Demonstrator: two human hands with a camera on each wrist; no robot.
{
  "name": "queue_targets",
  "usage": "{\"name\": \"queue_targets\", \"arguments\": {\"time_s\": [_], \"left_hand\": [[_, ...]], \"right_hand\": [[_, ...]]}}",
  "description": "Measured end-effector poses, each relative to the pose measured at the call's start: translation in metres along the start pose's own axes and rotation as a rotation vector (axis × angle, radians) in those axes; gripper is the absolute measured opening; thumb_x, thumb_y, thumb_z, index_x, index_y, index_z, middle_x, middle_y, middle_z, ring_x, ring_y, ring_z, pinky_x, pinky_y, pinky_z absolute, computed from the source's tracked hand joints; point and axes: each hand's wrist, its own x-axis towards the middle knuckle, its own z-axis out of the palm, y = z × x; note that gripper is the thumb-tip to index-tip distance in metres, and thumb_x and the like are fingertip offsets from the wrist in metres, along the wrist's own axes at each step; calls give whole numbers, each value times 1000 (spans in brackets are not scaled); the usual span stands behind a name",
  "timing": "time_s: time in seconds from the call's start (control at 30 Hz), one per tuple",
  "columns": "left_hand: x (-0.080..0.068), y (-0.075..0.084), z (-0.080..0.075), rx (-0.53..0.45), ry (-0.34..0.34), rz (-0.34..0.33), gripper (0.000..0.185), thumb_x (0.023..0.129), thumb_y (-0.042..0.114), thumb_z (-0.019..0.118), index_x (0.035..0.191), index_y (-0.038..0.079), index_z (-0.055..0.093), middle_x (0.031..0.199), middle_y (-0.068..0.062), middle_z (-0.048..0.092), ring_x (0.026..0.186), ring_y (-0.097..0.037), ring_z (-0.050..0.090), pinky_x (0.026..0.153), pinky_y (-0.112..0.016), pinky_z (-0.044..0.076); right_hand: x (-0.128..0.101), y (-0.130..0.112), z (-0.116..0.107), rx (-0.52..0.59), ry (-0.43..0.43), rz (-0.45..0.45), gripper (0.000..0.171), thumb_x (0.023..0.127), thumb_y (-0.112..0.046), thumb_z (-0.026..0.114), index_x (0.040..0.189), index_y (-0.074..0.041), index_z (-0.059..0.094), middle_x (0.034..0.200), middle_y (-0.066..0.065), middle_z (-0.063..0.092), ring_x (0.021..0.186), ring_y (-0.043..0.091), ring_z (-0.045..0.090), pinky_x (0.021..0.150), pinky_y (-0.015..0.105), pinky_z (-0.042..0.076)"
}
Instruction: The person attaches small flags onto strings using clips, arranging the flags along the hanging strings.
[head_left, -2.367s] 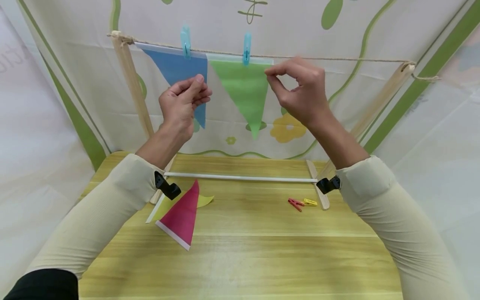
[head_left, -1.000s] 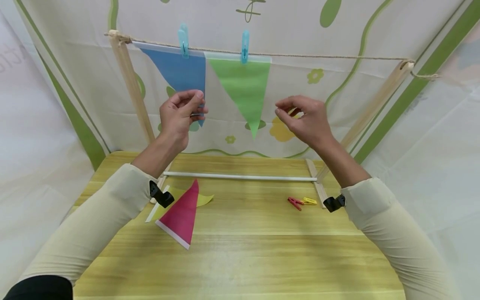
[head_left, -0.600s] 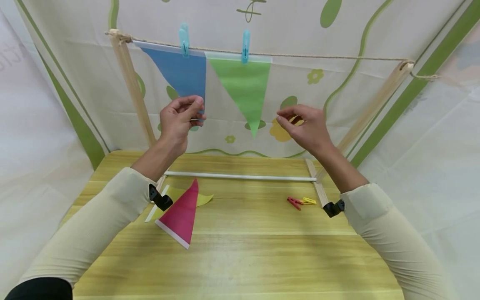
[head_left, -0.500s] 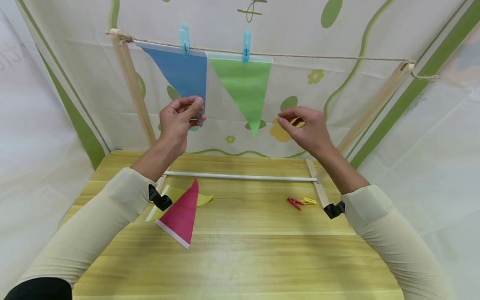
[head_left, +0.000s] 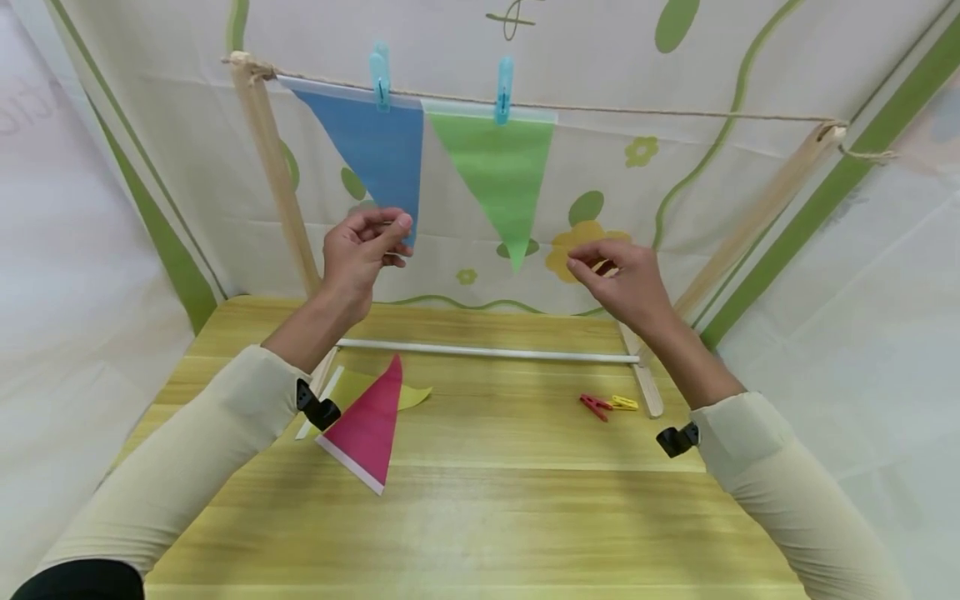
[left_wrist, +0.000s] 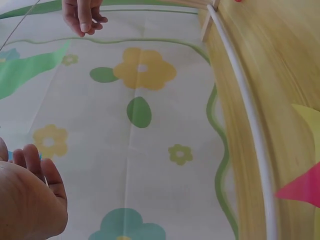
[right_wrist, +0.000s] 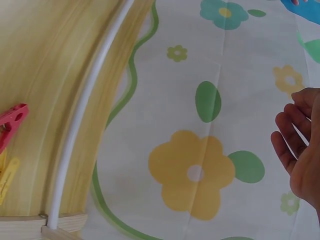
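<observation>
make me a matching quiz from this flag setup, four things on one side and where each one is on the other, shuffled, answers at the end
Things
1. green flag
2. pink flag
3. yellow clip
4. white rod

Places
A. lying partly over the yellow flag
B. low down, running between the two sides of the wooden stand
C. hanging at the string under a blue clip
D. on the table, beside the red clip

Right pairs: 1-C, 2-A, 3-D, 4-B
</observation>
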Motion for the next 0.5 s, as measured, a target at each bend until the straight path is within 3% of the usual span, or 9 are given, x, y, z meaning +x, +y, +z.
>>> {"name": "queue_targets", "arguments": {"time_s": [0.27,0.5], "left_hand": [[-7,-12,-13,53,-33,-26,12,106,19,83,117,14,81,90,7,82,75,-10,78,70,-25,66],[-17,-21,-24,88,-55,-77,12,106,19,82,118,15,81,92,8,82,77,-10,78,72,-23,66]], "right_hand": [[-16,12,4,-2,-22,31,11,106,-9,80,111,-3,87,104,15,87,84,-2,69,76,6,55],[-28,20,6,-38,-63,69,13,108,-14,79,113,-6,87,105,12,87,83,21,76,76,7,55]]}}
